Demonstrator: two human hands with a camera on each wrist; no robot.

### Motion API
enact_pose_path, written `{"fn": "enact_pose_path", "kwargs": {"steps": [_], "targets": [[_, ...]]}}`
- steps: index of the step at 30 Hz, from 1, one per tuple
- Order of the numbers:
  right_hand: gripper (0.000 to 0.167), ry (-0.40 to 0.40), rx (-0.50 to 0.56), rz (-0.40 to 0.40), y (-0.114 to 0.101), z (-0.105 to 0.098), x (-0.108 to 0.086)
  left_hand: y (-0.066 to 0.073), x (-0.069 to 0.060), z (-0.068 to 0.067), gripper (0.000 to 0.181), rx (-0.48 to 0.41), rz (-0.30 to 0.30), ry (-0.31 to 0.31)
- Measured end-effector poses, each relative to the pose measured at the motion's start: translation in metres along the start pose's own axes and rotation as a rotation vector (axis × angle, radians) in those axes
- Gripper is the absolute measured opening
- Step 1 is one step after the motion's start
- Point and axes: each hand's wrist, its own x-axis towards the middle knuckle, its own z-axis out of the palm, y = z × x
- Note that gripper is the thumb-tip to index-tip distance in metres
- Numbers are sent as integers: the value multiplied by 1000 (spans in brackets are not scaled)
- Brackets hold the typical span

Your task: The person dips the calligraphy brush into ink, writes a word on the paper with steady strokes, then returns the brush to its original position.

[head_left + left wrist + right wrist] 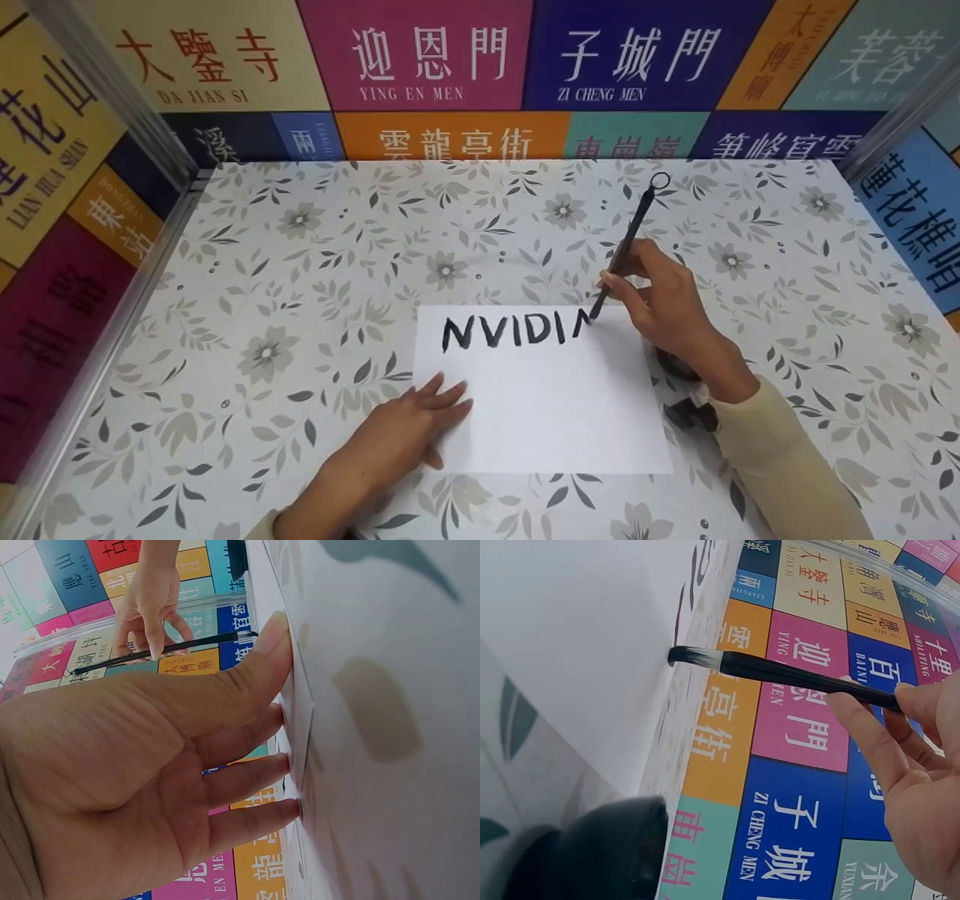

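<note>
A white sheet of paper (555, 412) lies on the table with "NVIDI" in thick black strokes across its upper part, followed by part of another letter. Near the sheet's upper right, my right hand (667, 300) pinches a black-handled writing brush (632, 225) between thumb and fingers. The brush is tilted, its loop end up. In the right wrist view, the dark, bent bristles (694, 656) touch the paper. My left hand (405, 427) rests at the sheet's left edge with its fingers spread; the left wrist view shows its fingertips (279, 634) touching the paper.
A dark round object (675, 366) stands beside the sheet under my right wrist, partly hidden; the right wrist view shows a black rounded object (592, 855). A small black item (690, 415) lies nearby. Floral covering (337, 262) spreads over the table, with colourful lettered panels (427, 56) around it.
</note>
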Motion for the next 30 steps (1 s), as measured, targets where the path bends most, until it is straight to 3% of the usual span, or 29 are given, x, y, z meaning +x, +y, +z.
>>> {"fn": "enact_pose_path", "kwargs": {"steps": [12,20,24,30], "targets": [[24,-101,1,20,-7,-6,2,0,1,-1,74,-12,-29,-21],[26,-120,2,38,-10,-9,1,1,1,0,73,-12,-25,-21],[24,-101,-23,34,-12,-13,2,1,0,0,74,-3,-18,-19],[28,-2,-19,25,-19,-18,5,1,-1,0,72,8,-6,7]]}}
